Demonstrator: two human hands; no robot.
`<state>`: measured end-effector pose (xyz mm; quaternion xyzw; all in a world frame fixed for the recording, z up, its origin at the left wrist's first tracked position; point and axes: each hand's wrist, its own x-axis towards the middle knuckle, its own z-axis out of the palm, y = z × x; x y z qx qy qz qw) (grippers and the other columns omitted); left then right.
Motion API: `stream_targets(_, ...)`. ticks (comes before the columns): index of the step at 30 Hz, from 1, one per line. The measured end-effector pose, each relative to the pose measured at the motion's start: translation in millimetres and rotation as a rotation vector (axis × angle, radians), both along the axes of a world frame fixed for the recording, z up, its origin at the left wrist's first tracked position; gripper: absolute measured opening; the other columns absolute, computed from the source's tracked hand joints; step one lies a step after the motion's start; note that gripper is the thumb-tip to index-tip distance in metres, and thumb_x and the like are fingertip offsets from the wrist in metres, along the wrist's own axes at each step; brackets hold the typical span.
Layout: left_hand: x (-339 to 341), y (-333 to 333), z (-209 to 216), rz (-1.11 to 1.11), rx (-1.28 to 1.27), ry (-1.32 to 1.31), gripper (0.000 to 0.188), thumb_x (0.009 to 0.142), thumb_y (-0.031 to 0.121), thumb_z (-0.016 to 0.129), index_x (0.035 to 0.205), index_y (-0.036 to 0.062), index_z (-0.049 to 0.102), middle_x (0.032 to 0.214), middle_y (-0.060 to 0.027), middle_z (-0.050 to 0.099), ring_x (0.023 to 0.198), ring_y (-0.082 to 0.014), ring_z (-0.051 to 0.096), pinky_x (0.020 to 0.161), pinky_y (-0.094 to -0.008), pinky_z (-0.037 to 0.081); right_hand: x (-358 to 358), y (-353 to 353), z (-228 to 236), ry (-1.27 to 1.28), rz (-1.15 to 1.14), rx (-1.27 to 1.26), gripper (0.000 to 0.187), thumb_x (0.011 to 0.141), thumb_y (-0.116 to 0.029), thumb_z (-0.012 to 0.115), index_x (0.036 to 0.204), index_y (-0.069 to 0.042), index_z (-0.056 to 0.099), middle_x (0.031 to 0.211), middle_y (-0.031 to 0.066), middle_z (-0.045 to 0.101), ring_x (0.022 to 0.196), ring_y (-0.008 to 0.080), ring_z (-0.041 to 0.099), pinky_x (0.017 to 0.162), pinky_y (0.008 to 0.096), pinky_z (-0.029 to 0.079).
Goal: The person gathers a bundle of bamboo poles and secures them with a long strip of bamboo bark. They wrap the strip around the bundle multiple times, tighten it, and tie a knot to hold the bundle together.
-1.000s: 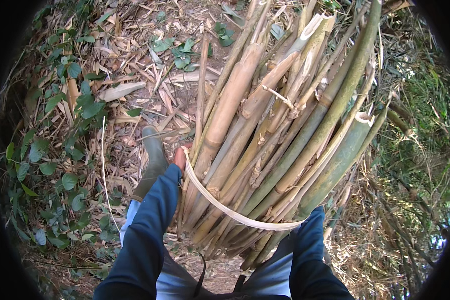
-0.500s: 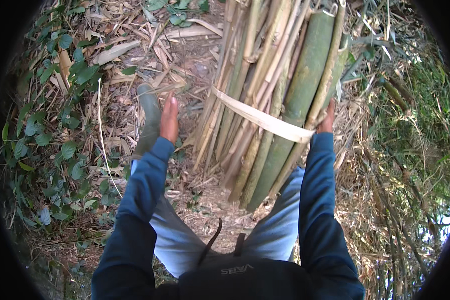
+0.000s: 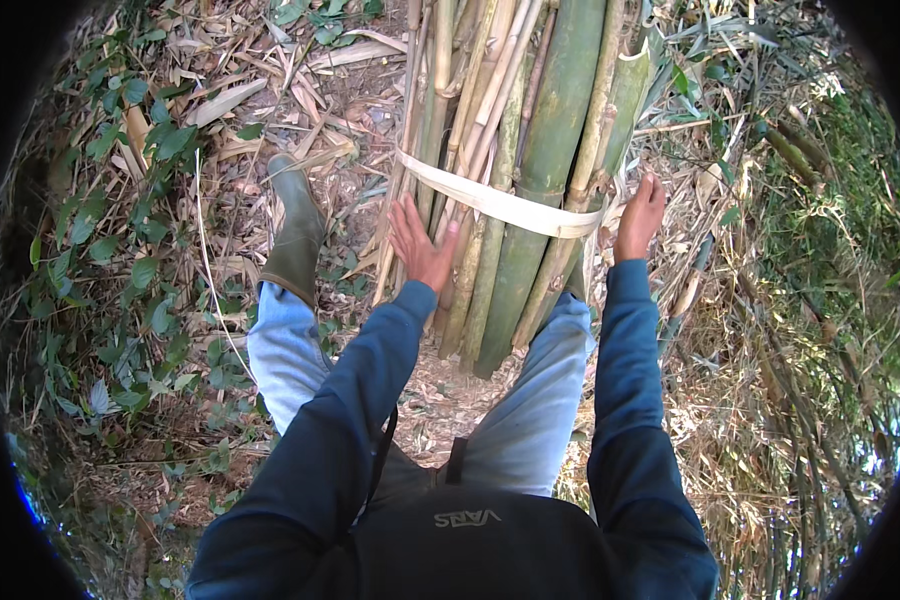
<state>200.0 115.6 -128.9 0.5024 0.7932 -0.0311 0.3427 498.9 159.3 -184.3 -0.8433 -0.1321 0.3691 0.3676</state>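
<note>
A bundle of bamboo poles (image 3: 480,130) stretches from the top edge down between my legs, thin tan canes on its left and thicker green ones on its right. Around its middle runs a flat pale strap (image 3: 490,200). My left hand (image 3: 425,250) is open, fingers spread, at the bundle's left side just below the strap; whether it presses on the canes is hard to tell. To the right of the bundle, my right hand (image 3: 640,215) is open beside the strap's right end, apparently a little away from the poles. Neither hand grips anything.
A green rubber boot (image 3: 295,225) is on my left foot, planted left of the bundle. Leafy vines (image 3: 145,270) grow along the left. Dry bamboo leaves litter the ground (image 3: 340,90). Tangled stems and brush (image 3: 800,300) fill the right side.
The bundle has shifted left in view and its lower end sits higher. My left hand has moved right to the bundle with fingers spread. My right hand has come away from behind the bundle's right edge.
</note>
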Motion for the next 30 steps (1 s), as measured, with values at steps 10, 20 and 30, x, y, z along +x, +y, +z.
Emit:
stream_targets(10, -5.5, -0.2, -7.5, -0.045, 0.044, 0.110, 0.085, 0.080, 0.051, 0.052, 0.142, 0.0151, 0.006, 0.146, -0.0142, 0.003, 0.134, -0.0362, -0.003, 0.104, -0.0537, 0.000, -130.6, 132.8, 54.6, -0.613, 1.002, 0.330, 0.054, 0.086, -0.024, 0.050, 0.126, 0.007, 0.033, 0.132, 0.0314, 0.025, 0.125, 0.0413, 0.026, 0.103, 0.0446, 0.022)
stream_targets(20, -9.9, -2.8, -2.6, -0.080, 0.046, 0.101, 0.073, 0.085, 0.045, 0.046, 0.141, 0.0150, 0.011, 0.145, -0.0179, 0.004, 0.132, -0.0383, 0.003, 0.102, -0.0545, 0.000, -200.8, 143.4, 31.7, -0.162, 0.729, 0.441, 0.066, 0.091, -0.036, 0.041, 0.136, 0.004, 0.016, 0.141, 0.0303, -0.006, 0.132, 0.0421, 0.002, 0.107, 0.0430, 0.009)
stream_targets(30, -44.0, 12.6, -22.5, -0.095, 0.120, 0.043, 0.087, 0.075, 0.047, 0.060, 0.141, 0.0122, 0.014, 0.128, -0.0237, 0.026, 0.108, -0.0356, 0.026, 0.092, -0.0500, 0.015, -233.2, 157.1, 14.4, -0.476, 0.805, 0.436, 0.072, 0.089, -0.043, 0.040, 0.135, 0.007, 0.016, 0.136, 0.0373, -0.002, 0.128, 0.0508, 0.006, 0.104, 0.0507, 0.011)
